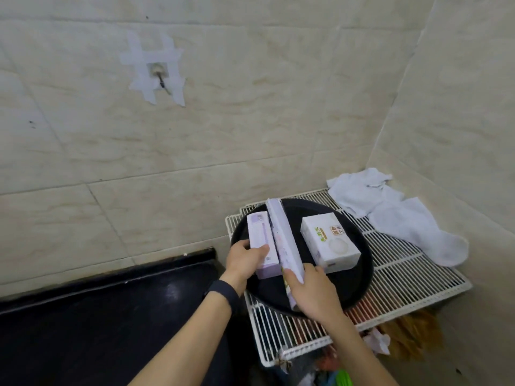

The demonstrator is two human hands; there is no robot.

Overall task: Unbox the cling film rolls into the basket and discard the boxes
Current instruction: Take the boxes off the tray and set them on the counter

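At far left lies a black desk (111,316) against a tiled wall, where a taped-over hook (157,71) sits higher up. Right of the desk, a white wire rack (404,274) carries a round black tray (359,285) holding three boxes, all apparently still closed.

The left hand (243,260), a dark band (223,292) on its wrist, grips the near end of a short lilac-and-white box (260,235), thumb on top. Touching that box's right side is a long, narrow lilac box (281,235). The right hand (313,291) holds its near end with curled fingers. Further right sits a squat white box (328,240), untouched. A crumpled white cloth (404,218) lies on the rack's far right.

This looks like the start: picking up boxes to open. Next, an end flap needs prising open so the roll can slide out.

The squat box bears red characters and a green motif; the short box carries a barcode-like mark. Nothing is sharp enough to read.
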